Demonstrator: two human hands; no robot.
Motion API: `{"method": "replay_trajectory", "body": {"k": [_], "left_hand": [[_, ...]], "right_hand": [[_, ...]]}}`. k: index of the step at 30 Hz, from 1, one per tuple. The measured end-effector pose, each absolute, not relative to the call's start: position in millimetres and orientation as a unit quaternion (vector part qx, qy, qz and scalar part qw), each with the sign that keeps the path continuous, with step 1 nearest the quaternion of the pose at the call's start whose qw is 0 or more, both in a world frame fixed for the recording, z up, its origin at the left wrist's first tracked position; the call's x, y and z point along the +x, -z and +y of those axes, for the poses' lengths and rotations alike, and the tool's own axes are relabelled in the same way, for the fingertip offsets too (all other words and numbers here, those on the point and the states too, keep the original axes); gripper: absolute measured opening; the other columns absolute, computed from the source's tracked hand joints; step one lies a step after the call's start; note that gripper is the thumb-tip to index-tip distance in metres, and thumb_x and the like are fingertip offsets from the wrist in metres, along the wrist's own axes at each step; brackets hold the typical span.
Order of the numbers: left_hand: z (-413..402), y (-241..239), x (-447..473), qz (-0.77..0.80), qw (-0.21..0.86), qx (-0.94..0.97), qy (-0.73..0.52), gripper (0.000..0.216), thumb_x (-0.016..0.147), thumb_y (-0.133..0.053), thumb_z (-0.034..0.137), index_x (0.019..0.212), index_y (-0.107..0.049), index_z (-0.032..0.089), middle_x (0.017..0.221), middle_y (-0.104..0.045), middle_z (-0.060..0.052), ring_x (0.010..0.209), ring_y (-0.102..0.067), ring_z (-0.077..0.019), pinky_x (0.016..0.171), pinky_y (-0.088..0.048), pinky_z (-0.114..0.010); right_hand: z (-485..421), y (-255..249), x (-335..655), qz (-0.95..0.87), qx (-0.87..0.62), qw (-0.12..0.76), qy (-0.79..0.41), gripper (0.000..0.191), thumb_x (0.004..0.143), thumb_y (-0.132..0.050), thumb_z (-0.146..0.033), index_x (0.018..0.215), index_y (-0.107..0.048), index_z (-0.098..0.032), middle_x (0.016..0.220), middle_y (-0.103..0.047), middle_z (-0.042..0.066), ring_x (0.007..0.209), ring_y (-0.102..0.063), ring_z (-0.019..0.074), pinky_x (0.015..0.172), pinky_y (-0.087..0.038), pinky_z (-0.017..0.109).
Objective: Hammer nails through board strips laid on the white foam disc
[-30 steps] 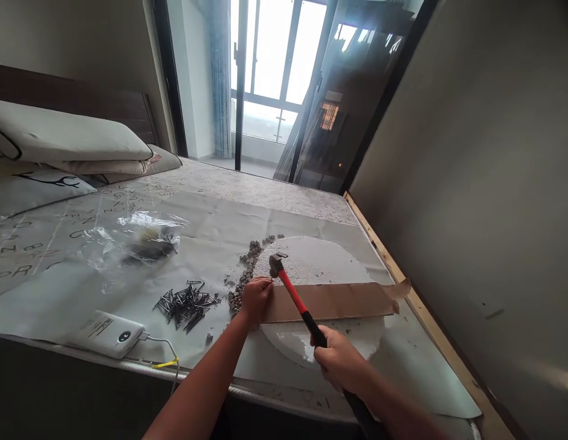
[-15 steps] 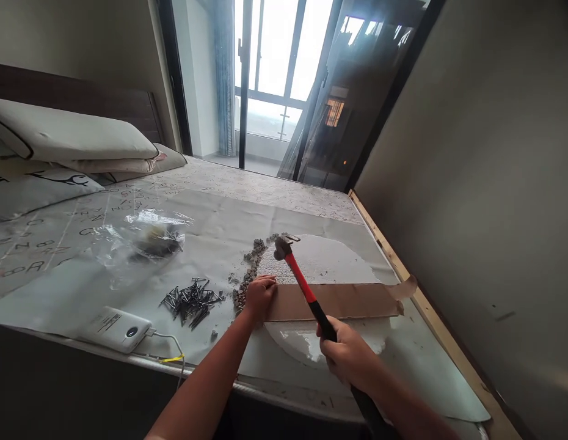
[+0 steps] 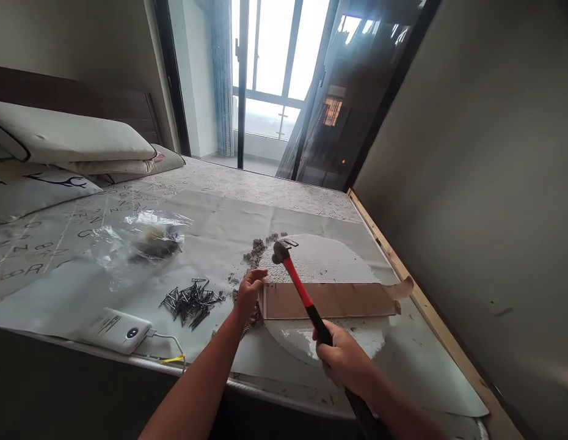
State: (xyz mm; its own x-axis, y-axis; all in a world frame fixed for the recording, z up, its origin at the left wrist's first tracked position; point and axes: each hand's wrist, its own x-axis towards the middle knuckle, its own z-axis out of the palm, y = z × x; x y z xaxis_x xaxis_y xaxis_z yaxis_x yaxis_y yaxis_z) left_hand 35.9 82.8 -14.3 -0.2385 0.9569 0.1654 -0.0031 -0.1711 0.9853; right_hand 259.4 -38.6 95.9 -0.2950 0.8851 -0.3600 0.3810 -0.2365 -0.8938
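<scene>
My right hand is wrapped round the black grip of a claw hammer with a red and black handle. The hammer's head hangs above the white round foam slab. Across this slab lies a flat brown cardboard-like strip, its right end torn and curled up. My left hand is just off the strip's left end, fingers partly bent and apart, with nothing visible in them. Small dark marks show at that end's upper corner. Left of my left hand lies a pile of nails.
Grey rubble crumbs line the slab's left edge. A clear plastic bag with something dark inside lies further left. Near the front edge rests a white power bank with a cable. A wooden rail runs along the right wall.
My left hand has come off the strip's left end and shifted slightly left, uncovering that end. The hammer in my right hand has moved a little left and down.
</scene>
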Motion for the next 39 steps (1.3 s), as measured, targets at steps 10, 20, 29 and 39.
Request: {"method": "replay_trajectory", "body": {"k": [10,20,29,39], "left_hand": [[63,7,-6,0.708,0.244,0.478,-0.458,0.028,0.067,-0.042,0.023,0.083,-0.064,0.016,0.075,-0.068,-0.004,0.062,-0.060,-0.0172,0.058,-0.044,-0.027],[29,35,-32,0.771,0.206,0.602,-0.037,0.010,0.067,-0.058,0.025,0.066,-0.066,0.019,0.081,-0.069,-0.011,0.079,-0.064,-0.0232,0.068,-0.044,-0.029],[23,32,-12,0.773,0.176,0.609,-0.035,0.011,0.063,-0.061,0.027,0.063,-0.066,0.018,0.081,-0.070,-0.013,0.079,-0.064,-0.0246,0.065,-0.045,-0.029],[17,-1,-10,0.761,0.149,0.599,-0.200,0.007,0.069,-0.055,0.018,0.067,-0.061,0.016,0.070,-0.067,-0.007,0.074,-0.064,-0.0209,0.064,-0.045,-0.026]], "right_hand": [[-48,-84,257,-0.566,-0.562,0.220,-0.562,0.017,0.061,-0.041,-0.013,0.076,-0.040,-0.020,0.047,-0.031,-0.011,0.035,-0.029,0.0048,0.035,-0.023,0.018],[-99,-96,274,-0.484,-0.499,0.246,-0.675,0.024,0.058,-0.041,-0.026,0.080,-0.033,-0.023,0.039,-0.031,-0.015,0.026,-0.021,0.0054,0.024,-0.017,0.018],[-117,-102,291,-0.470,-0.521,0.262,-0.663,0.026,0.056,-0.041,-0.026,0.080,-0.031,-0.023,0.037,-0.031,-0.015,0.025,-0.023,0.0046,0.024,-0.016,0.017],[-121,-109,307,-0.465,-0.514,0.281,-0.664,0.024,0.056,-0.042,-0.026,0.077,-0.031,-0.023,0.034,-0.028,-0.016,0.025,-0.020,0.0043,0.024,-0.016,0.017]]}}
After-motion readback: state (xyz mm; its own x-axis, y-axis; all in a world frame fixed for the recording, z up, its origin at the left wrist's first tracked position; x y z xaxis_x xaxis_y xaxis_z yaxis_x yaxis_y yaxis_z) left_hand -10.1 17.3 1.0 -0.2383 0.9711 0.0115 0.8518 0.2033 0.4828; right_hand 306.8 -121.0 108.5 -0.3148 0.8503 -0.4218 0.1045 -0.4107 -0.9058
